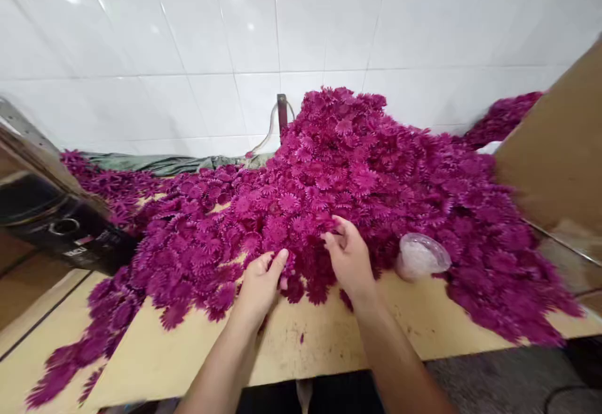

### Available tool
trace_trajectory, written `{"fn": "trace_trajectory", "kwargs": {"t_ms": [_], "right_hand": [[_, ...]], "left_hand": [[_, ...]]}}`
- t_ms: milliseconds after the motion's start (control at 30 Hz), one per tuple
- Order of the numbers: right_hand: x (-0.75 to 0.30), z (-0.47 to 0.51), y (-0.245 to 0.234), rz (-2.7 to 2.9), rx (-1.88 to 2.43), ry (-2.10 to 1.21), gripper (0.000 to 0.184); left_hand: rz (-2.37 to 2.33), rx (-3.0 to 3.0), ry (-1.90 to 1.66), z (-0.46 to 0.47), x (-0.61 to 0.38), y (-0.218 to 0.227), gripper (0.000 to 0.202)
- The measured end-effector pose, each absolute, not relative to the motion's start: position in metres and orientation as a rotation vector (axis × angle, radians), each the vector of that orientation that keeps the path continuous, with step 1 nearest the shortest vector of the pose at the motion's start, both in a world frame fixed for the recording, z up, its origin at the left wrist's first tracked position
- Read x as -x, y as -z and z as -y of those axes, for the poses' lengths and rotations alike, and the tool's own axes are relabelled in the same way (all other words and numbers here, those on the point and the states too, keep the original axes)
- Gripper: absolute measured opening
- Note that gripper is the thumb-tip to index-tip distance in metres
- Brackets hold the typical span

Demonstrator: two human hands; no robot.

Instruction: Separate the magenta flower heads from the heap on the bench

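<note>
A large heap of magenta fabric flower heads (357,169) covers the wooden table (310,339) and rises against the white tiled wall. My left hand (259,282) is at the heap's near edge, its fingers curled round a few flower pieces. My right hand (348,256) is just to the right of it, thumb and fingers pinching into the flowers at the heap's front. Both hands are close together, a few centimetres apart.
A small clear plastic bag (420,256) lies on the flowers right of my right hand. A black machine (61,229) stands at the left. A brown cardboard panel (559,150) leans at the right. A grey-green cloth (164,163) lies along the wall behind.
</note>
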State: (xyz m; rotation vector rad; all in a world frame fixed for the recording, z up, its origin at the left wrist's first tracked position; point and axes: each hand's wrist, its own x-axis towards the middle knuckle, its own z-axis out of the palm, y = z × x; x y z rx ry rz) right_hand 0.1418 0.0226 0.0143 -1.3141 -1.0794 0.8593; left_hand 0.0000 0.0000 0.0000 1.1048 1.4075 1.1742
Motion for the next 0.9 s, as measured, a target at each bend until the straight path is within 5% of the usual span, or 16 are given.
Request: {"fn": "trace_trajectory", "kwargs": {"t_ms": [300, 467, 633, 733, 900], "right_hand": [[-0.115, 0.0, -0.012, 1.454, 1.07, -1.259, 0.013], [-0.12, -0.013, -0.01, 1.345, 1.275, -0.909, 0.022], [-0.134, -0.026, -0.009, 1.075, 1.238, -1.022, 0.023], [-0.133, -0.018, -0.009, 1.136, 1.143, -1.164, 0.04], [-0.121, -0.001, -0.013, 1.388, 0.905, -1.469, 0.015]], "left_hand": [[-1.238, -1.106, -1.029, 0.002, -0.007, -0.004, 0.063], [-1.152, -1.194, -1.057, 0.009, -0.012, -0.017, 0.04], [-1.185, -1.217, -1.097, 0.009, -0.007, -0.018, 0.031], [-1.246, -1.191, -1.16, 0.004, -0.006, -0.008, 0.037], [-1.287, -1.106, -1.153, -0.002, -0.006, 0.003, 0.052]]}}
